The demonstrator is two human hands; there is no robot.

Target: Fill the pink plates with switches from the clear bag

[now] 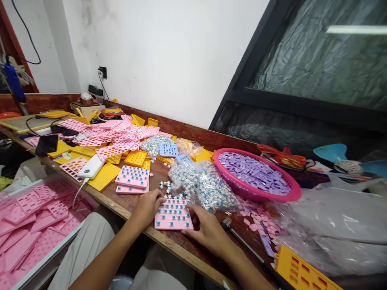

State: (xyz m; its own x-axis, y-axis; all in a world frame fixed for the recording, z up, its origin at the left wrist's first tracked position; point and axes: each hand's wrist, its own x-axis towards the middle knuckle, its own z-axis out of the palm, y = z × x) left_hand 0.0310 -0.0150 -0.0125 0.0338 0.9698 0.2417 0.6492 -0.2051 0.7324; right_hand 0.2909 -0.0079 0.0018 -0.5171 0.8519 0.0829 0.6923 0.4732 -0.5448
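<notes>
Pink panel (171,220), held between left hand (149,206) and right hand (207,227), with bagged parts (216,189) just behind, stacked panels (132,181) leftward.

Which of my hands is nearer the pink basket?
Right. Your right hand, at the right edge of the pink panel, sits left of the pink basket and closer to you; your left hand is farther left, at its opposite edge.
</notes>
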